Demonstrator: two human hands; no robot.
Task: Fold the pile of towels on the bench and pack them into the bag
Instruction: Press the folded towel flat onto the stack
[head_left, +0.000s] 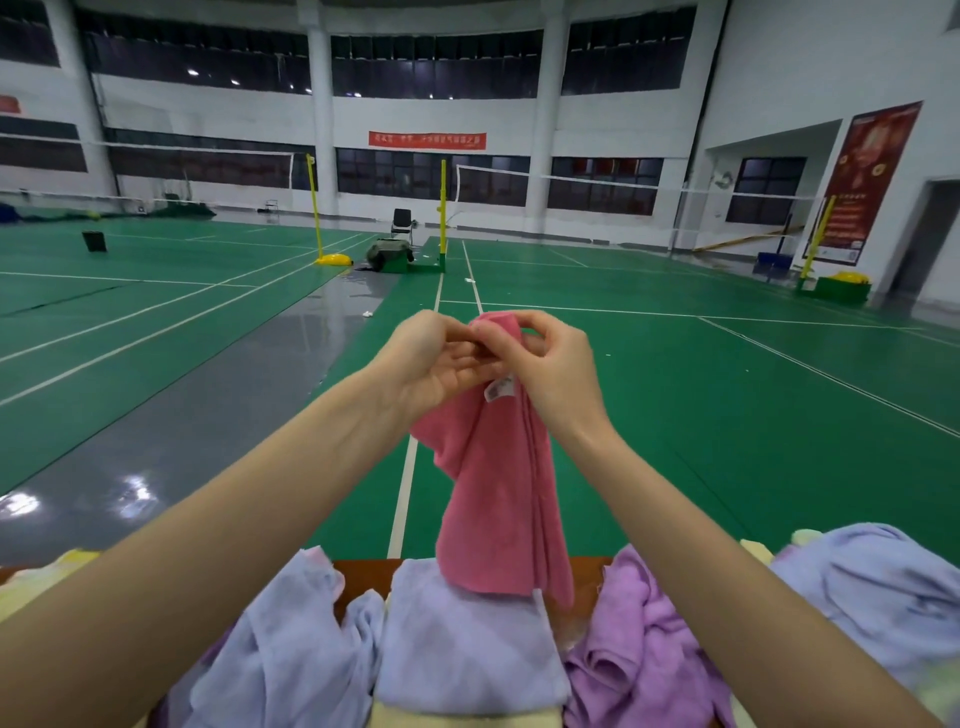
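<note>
A pink towel (498, 493) hangs in the air above the bench, bunched lengthwise, with a small white label near its top. My left hand (431, 358) and my right hand (545, 364) both pinch its top edge close together at chest height. Its lower end touches a lavender-blue towel (467, 644) lying on the brown wooden bench (363, 577). More towels lie in a pile there: a lavender-blue one (291, 639) at left, a purple one (639, 649), another lavender-blue one (878, 587) at right, and pale yellow ones (31, 587). No bag is in view.
Beyond the bench stretches a green badminton court floor (675, 415) with white lines and a grey strip (182, 415). Yellow net posts (442, 218), a black chair (401, 223) and a dark bundle (389, 254) stand far off.
</note>
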